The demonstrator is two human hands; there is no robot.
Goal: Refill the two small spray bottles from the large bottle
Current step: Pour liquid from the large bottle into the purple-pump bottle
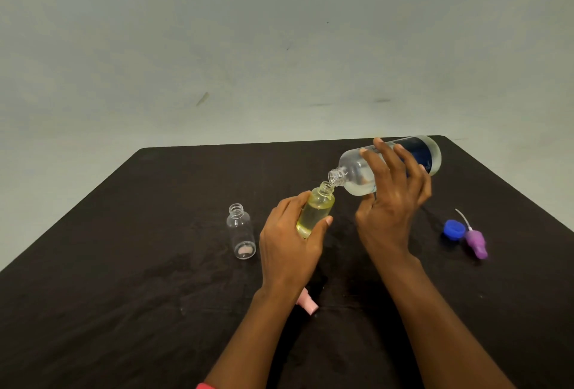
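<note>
Left hand (pixel 289 242), coming in from the near edge, has its wrist over a pink spray top (pixel 308 305) that lies on the black table (pixel 139 280), partly hidden by the arm. This hand curls round a small spray bottle (pixel 316 211), thumb on the right side and fingers on the left, and holds it off the table, tilted with its open neck up and to the right. Yellowish liquid fills most of it.

Left of this hand and apart from it, a second small bottle (pixel 241 233) stands upright, uncapped and clear. Well to the right lie a blue cap (pixel 454 229) and a purple spray head (pixel 476 243), just beside each other, the sprayer's thin tube pointing far.

Farther in, the right hand (pixel 391 202) grips the large bottle (pixel 357 171), fingers spread over its top and thumb beneath. That bottle is tipped nearly flat, base toward the far right corner, its open mouth at the small bottle's neck. Clear liquid pools along its lower side, and a dark blue label wraps its body.

Behind the table rises a pale grey-green wall (pixel 279 47).
</note>
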